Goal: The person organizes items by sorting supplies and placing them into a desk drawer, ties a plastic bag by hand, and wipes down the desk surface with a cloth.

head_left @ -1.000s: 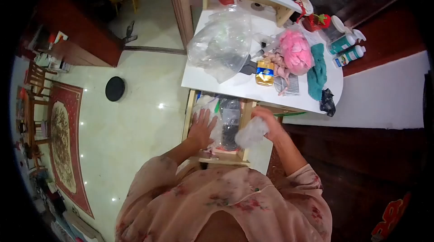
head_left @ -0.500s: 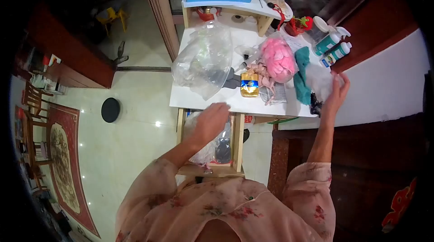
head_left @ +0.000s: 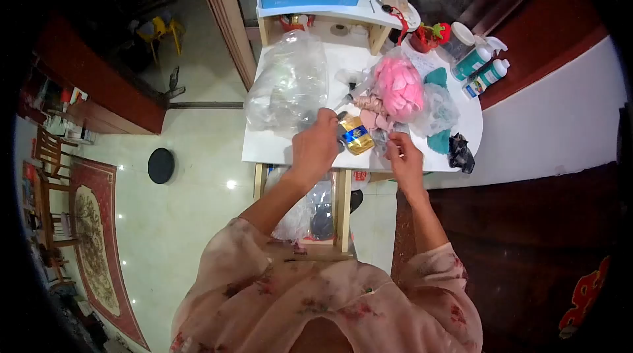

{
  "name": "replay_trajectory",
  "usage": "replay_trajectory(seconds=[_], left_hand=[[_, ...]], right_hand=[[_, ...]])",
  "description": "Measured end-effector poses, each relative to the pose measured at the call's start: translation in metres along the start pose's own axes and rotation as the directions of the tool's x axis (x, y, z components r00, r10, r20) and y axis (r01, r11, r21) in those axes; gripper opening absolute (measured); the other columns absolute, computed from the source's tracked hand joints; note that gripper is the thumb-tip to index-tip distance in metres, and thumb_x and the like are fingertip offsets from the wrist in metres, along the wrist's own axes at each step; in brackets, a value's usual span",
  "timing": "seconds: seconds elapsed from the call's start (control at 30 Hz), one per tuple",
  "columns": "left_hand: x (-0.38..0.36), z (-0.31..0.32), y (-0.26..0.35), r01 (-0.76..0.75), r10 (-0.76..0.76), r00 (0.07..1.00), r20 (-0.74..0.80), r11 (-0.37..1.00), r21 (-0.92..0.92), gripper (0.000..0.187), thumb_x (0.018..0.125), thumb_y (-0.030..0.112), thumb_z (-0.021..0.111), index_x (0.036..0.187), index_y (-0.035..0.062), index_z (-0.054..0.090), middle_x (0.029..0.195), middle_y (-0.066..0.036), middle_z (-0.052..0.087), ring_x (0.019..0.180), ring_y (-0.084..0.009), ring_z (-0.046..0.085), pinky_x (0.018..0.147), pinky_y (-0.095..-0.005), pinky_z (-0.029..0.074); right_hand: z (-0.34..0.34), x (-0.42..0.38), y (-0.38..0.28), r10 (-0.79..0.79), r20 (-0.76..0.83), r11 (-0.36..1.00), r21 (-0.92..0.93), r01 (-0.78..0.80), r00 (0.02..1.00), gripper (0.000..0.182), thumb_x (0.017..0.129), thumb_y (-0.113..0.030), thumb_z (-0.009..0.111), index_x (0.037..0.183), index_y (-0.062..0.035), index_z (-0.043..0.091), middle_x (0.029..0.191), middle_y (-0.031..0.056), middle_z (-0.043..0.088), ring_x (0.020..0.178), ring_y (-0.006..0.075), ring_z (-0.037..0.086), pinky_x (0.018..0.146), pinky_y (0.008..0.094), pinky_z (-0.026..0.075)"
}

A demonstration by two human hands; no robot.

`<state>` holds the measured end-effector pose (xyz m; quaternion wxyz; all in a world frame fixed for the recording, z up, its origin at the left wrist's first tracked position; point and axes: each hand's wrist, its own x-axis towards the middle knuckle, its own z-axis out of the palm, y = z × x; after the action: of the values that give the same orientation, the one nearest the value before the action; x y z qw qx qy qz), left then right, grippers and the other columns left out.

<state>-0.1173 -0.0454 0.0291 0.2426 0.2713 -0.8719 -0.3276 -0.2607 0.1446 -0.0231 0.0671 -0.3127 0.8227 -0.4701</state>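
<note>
Yellow bottle, grasped by left hand, sits hemmed between plastic bag and pink doll; right hand's grip unclear.

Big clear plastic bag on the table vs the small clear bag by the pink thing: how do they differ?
The big clear bag lies at the table's left side, puffed up and tall; the small clear bag sits to the right of the pink bundle, low and crumpled. The big bag lies close to the left hand; the small one is apart from both hands and partly covers a teal cloth. Both are transparent, wrinkled plastic.
</note>
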Motion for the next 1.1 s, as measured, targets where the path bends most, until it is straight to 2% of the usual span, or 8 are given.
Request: replay_trajectory(seconds=[0.2,0.4,0.5,0.67,0.77,0.9,0.97,1.1], left_hand=[[-0.070,-0.059,0.001,0.534,-0.419,0.843,0.338,0.725,-0.434,0.016,0.095,0.019,0.050,0.104,0.0052,0.051,0.076,-0.020,0.063,0.072,-0.0412,0.063,0.064,-0.0503,0.047],[-0.184,-0.005,-0.092,0.118,-0.117,0.941,0.316,0.993,0.017,0.026,0.094,0.023,0.049,0.112,0.0056,0.055,0.101,-0.023,0.063,0.085,-0.0430,0.063,0.077,-0.0520,0.050],[-0.192,-0.004,-0.089,0.252,-0.142,0.652,0.744,0.967,-0.035,0.033,0.093,0.025,0.050,0.122,0.0073,0.053,0.115,-0.022,0.060,0.095,-0.0433,0.061,0.087,-0.0499,0.047],[-0.200,0.009,-0.095,0.302,-0.099,0.619,0.779,0.946,-0.119,0.038,0.093,0.027,0.052,0.124,0.0049,0.052,0.109,-0.022,0.063,0.099,-0.0374,0.062,0.088,-0.0463,0.048],[-0.192,0.001,-0.086,0.439,-0.187,0.586,0.789,0.891,-0.115,0.036,0.092,0.026,0.052,0.121,0.0054,0.054,0.102,-0.022,0.065,0.095,-0.0393,0.062,0.085,-0.0458,0.048],[-0.198,0.005,-0.093,0.392,-0.150,0.700,0.698,0.898,-0.201,0.033,0.091,0.025,0.053,0.117,0.0051,0.056,0.099,-0.021,0.065,0.091,-0.0383,0.063,0.082,-0.0457,0.048],[-0.200,0.004,-0.094,0.431,-0.191,0.669,0.718,0.887,-0.166,0.032,0.091,0.025,0.053,0.116,0.0052,0.057,0.100,-0.021,0.065,0.092,-0.0384,0.063,0.082,-0.0457,0.048],[-0.205,0.007,-0.090,0.275,-0.127,0.707,0.695,0.956,-0.104,0.032,0.091,0.025,0.054,0.116,0.0051,0.057,0.105,-0.021,0.064,0.097,-0.0391,0.061,0.083,-0.0462,0.048]], right_hand=[[0.040,0.002,-0.025,-0.027,0.136,0.944,-0.323,0.070,0.990,0.046,0.083,-0.030,0.068,0.119,-0.0054,0.054,0.107,0.0144,0.060,0.080,0.0294,0.063,0.073,0.0388,0.050],[0.052,0.003,-0.037,0.022,0.149,0.926,-0.375,0.036,0.989,0.048,0.078,-0.024,0.074,0.116,-0.0026,0.054,0.113,0.0158,0.055,0.097,0.0314,0.060,0.079,0.0404,0.049],[0.061,0.011,-0.020,0.017,0.137,0.938,-0.346,0.031,0.990,0.045,0.073,-0.013,0.076,0.110,0.0004,0.054,0.103,0.0147,0.059,0.092,0.0279,0.062,0.079,0.0385,0.051],[0.087,0.015,0.032,0.376,0.185,0.906,0.132,-0.402,0.908,0.030,0.077,0.000,0.070,0.101,0.0007,0.053,0.081,0.0091,0.058,0.073,0.0166,0.065,0.062,0.0294,0.057],[0.105,0.021,0.025,0.211,0.033,0.806,0.559,-0.193,0.977,0.026,0.082,-0.001,0.065,0.103,0.0022,0.051,0.087,0.0089,0.057,0.065,0.0178,0.064,0.057,0.0281,0.056],[0.072,0.021,-0.038,0.274,0.101,0.908,0.302,-0.292,0.956,0.020,0.086,-0.005,0.064,0.104,-0.0022,0.056,0.095,0.0068,0.060,0.064,0.0169,0.064,0.054,0.0261,0.050],[0.068,0.038,0.021,-0.070,-0.066,0.997,-0.022,0.069,0.995,0.020,0.088,-0.007,0.061,0.108,-0.0028,0.059,0.094,0.0111,0.063,0.062,0.0176,0.064,0.053,0.0303,0.048],[0.036,0.062,-0.012,-0.185,0.031,0.914,-0.362,0.184,0.982,0.035,0.086,-0.010,0.057,0.121,-0.0041,0.056,0.107,0.0208,0.060,0.089,0.0334,0.063,0.070,0.0455,0.050]])
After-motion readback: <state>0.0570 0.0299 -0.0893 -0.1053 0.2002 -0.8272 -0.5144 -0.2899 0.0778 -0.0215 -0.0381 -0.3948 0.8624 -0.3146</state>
